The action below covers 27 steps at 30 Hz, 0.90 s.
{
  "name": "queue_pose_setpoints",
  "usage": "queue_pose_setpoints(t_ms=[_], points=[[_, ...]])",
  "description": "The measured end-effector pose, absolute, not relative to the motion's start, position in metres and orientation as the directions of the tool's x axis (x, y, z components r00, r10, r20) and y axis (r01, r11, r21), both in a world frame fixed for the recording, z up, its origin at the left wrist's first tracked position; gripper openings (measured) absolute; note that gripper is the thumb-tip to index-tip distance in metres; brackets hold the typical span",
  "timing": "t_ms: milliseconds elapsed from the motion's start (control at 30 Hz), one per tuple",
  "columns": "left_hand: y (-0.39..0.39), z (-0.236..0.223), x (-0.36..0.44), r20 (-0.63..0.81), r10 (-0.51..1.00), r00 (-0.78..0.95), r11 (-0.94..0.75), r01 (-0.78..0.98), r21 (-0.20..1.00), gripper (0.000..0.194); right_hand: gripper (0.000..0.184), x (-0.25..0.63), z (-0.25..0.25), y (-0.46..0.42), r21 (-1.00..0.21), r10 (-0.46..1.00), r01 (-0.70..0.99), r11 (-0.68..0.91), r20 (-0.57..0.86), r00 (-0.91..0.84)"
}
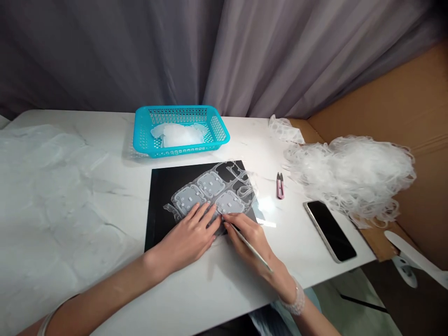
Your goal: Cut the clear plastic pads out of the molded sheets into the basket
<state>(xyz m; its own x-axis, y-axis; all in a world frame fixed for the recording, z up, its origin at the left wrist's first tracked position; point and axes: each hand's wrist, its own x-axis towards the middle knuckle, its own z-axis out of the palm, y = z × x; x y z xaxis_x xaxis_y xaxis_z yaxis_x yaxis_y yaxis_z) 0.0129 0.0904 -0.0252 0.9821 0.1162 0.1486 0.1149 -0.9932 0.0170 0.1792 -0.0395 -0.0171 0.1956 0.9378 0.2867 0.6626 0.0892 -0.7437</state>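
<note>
A translucent silicone sheet (213, 189) with several moulded pads lies on a black mat (164, 186) on the white marble table. My left hand (191, 233) lies flat on the sheet's near edge, fingers stretched out and pressing it down. My right hand (250, 238) is closed in a pinch round a thin pen-like tool (252, 249), whose tip meets the sheet beside my left fingertips.
A turquoise basket (145, 133) holding clear pieces stands behind the mat. Right of the mat lie small pink snips (280, 185), a black phone (331, 230) and a big heap of clear trimmings (350, 175). Cardboard (416, 116) stands at the right; a curtain hangs behind.
</note>
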Motion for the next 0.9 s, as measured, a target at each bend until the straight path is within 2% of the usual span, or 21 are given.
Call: queue_pose_setpoints(t_ms=[100,233,433,567,667,900], points=[[0.09,-0.026,0.013,0.147,0.095,0.985,-0.995,0.098,-0.015,0.04,0.022,0.179,-0.017,-0.035,-0.701,0.942,0.706,0.102,0.296,0.157],[0.088,-0.026,0.013,0.135,0.089,0.987,-0.995,0.094,-0.032,0.04,0.018,0.175,-0.012,-0.033,-0.616,0.965,0.785,0.067,0.24,0.106],[0.091,-0.026,0.014,0.118,0.076,0.99,-0.996,0.08,-0.029,0.043,0.027,0.176,0.01,-0.046,-0.475,0.989,0.876,0.085,0.145,-0.017],[0.092,-0.024,0.013,0.125,0.07,0.99,-0.996,0.076,-0.041,0.04,0.029,0.178,0.002,-0.04,-0.32,0.959,0.927,0.195,0.262,-0.112],[0.092,-0.024,0.013,0.137,0.069,0.988,-0.996,0.076,-0.048,0.04,0.03,0.179,-0.012,-0.031,-0.238,0.947,0.954,0.181,0.305,-0.104],[0.09,-0.036,0.013,0.225,0.083,0.971,-0.993,0.099,-0.06,0.04,0.038,0.176,-0.029,-0.02,-0.432,0.975,0.896,0.102,0.224,-0.003]])
